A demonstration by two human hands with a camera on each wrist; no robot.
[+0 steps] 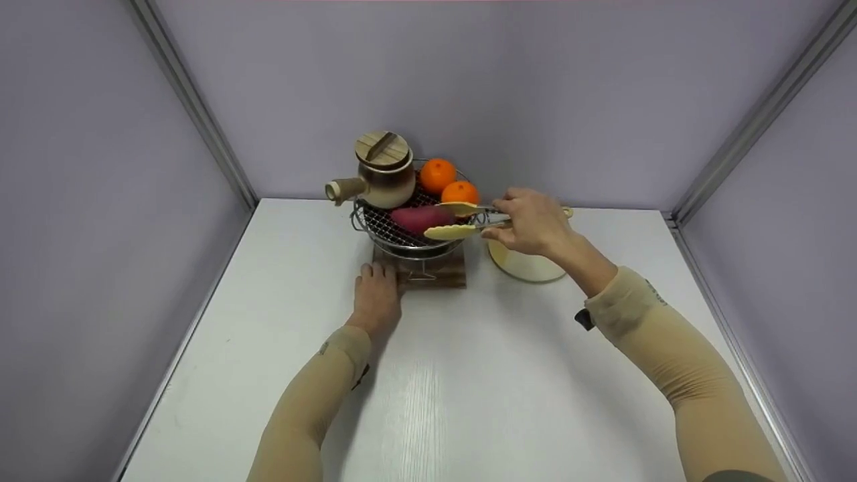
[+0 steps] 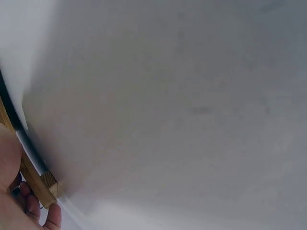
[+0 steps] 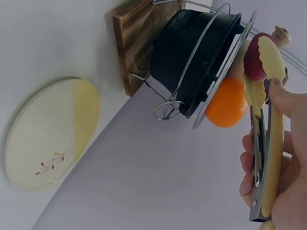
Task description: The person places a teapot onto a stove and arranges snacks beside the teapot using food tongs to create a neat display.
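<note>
My right hand [image 1: 532,224] grips a pair of tongs [image 3: 266,148] with cream tips and metal arms. In the head view, the tips overlap the right end of a purple-red sweet potato [image 1: 418,219] on the round wire grill [image 1: 385,231]; one tip lies on its near side, the other toward its far side. Two oranges [image 1: 438,175] sit behind it, beside a small brown-and-cream pot [image 1: 388,184] with a wooden lid. My left hand [image 1: 377,294] holds the left edge of the wooden board [image 1: 442,276] under the stove, its fingertips bent at the corner [image 2: 41,189].
A black stove bowl [image 3: 184,57] stands on the board beneath the grill. Right of it on the white table lies a cream plate [image 3: 43,134] with a yellow edge and a red sprig print. The pot's handle [image 1: 345,189] sticks out left. Grey walls [image 1: 428,73] enclose the table.
</note>
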